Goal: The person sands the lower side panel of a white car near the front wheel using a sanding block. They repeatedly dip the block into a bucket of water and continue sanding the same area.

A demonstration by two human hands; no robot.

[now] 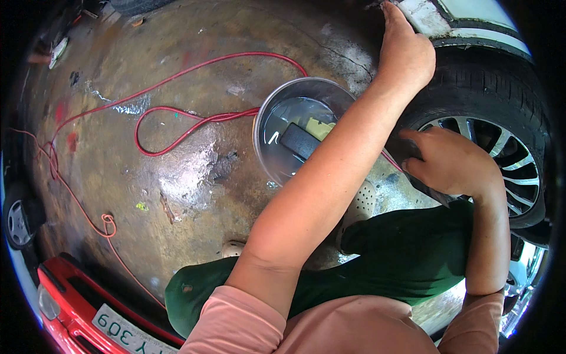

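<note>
Basin point(302, 88) holds water point(280, 123) and a dark block point(299, 142).

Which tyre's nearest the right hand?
The large tyre at the picture's right: the right hand overlaps its wheel in view. The left-edge tyre and top-edge tyre both sit well away.

One basin point(300, 87) — two beige clogs point(362, 202)

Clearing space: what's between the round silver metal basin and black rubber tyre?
In the head view, your bare left forearm crosses there; some thin red hose shows too.
</note>
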